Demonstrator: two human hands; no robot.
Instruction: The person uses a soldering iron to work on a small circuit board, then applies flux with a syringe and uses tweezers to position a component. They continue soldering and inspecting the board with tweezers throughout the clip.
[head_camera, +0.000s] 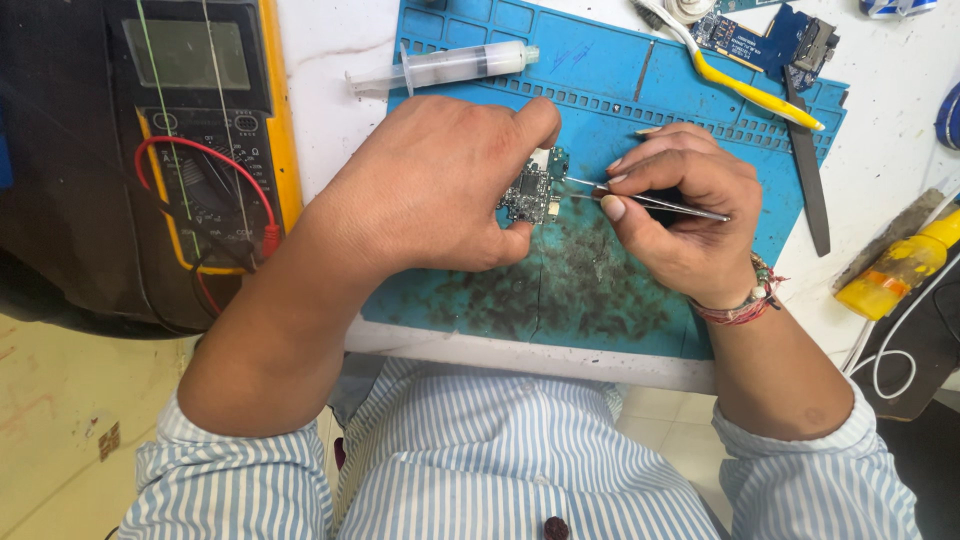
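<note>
My left hand (440, 185) pinches a small dark circuit board (530, 192) between thumb and fingers, just above a blue work mat (600, 90). My right hand (680, 215) grips metal tweezers (650, 200). Their tips point left and touch the board's right edge. A thread bracelet sits on my right wrist. The mat's near part is stained dark.
A yellow multimeter (205, 120) with red and black leads lies at the left. A syringe (445, 65) rests at the mat's top edge. A yellow-handled toothbrush (740, 80), a flat metal tool (810, 180), another circuit board (760, 35) and a yellow bottle (905, 265) lie at the right.
</note>
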